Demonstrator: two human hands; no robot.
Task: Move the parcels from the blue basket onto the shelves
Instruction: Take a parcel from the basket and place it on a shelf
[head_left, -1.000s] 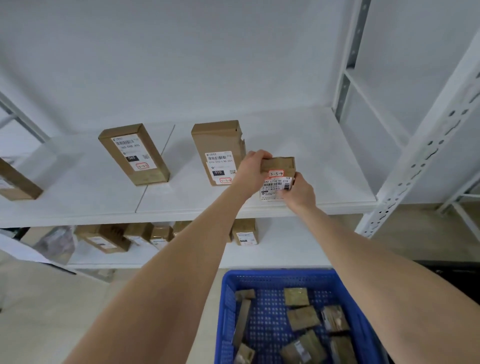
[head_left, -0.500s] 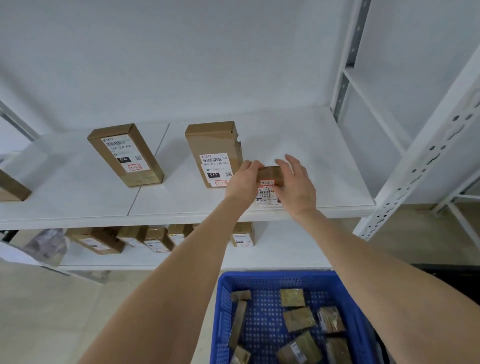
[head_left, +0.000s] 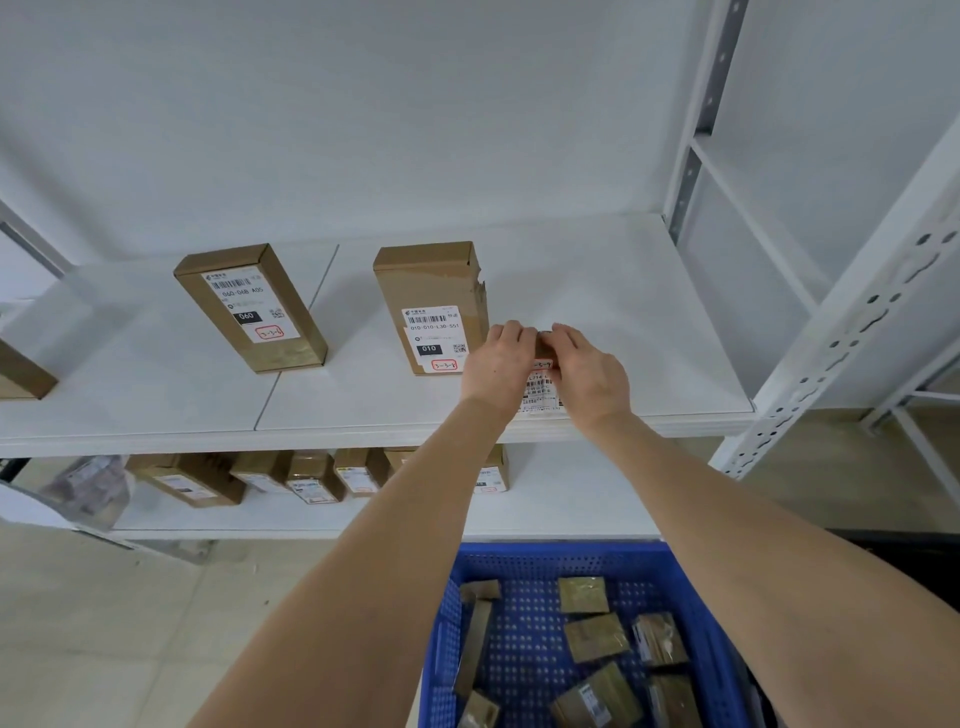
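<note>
Blue basket (head_left: 550, 560) down front has several brown parcels (head_left: 595, 636) in it. Up at the shelf's (head_left: 634, 322) front edge, left hand (head_left: 496, 366) and right hand (head_left: 589, 374) both curl their fingers round a small parcel (head_left: 540, 388), just beside the taller 010 box (head_left: 428, 291).

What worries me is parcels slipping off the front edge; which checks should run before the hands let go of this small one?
1. Placement: ok, the small parcel stands on the upper shelf, label facing out.
2. Set back from the front edge: not ok, its foot looks right at the edge.
3. Grip: ok, the left hand and right hand both hold its top.
4. Gap to the 010 parcel: cannot tell, the left hand hides it.
5. Room behind to push it back: ok, bare shelf shows there.
</note>
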